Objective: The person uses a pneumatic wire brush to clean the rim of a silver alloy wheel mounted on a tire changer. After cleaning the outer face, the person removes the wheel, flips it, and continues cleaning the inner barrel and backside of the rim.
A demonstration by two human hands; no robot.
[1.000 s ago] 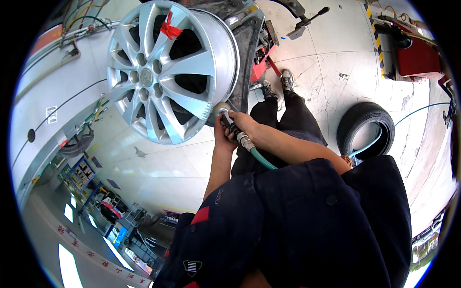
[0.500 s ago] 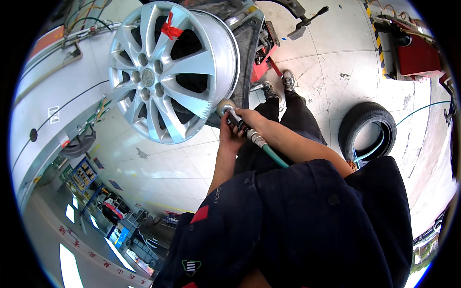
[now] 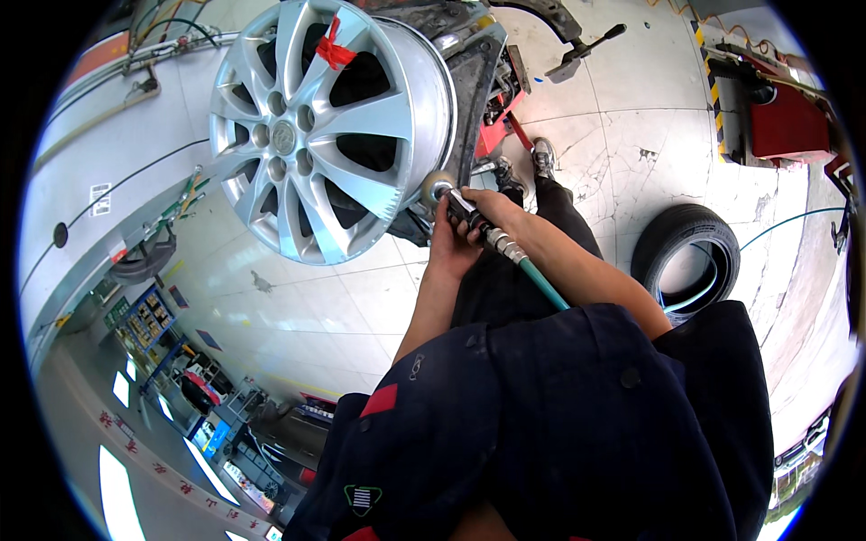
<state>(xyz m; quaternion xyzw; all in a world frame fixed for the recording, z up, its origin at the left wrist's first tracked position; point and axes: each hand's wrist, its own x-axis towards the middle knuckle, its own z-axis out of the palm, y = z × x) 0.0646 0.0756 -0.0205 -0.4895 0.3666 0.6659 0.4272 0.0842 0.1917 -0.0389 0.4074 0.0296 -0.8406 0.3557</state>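
Observation:
Both my hands are closed around an air sander, a short dark and silver tool with a round tan pad. My left hand wraps its body from below. From the other side, my right hand grips it nearer the hose end. A green air hose runs from its metal coupling back under my right forearm. The pad is beside the outer edge of a silver alloy wheel; whether it touches cannot be made out. Scuff marks show on the rim near the pad. A red ribbon is tied round one spoke.
The wheel sits against a dark machine stand with red parts below. A loose black tyre lies on the tiled floor at right, a hose through it. Farther right is a red machine. Shelves stand at lower left.
The sander and both hands have moved slightly right and up, a little farther from the rim's edge. The whole scene has shifted slightly in view. My grip is the same.

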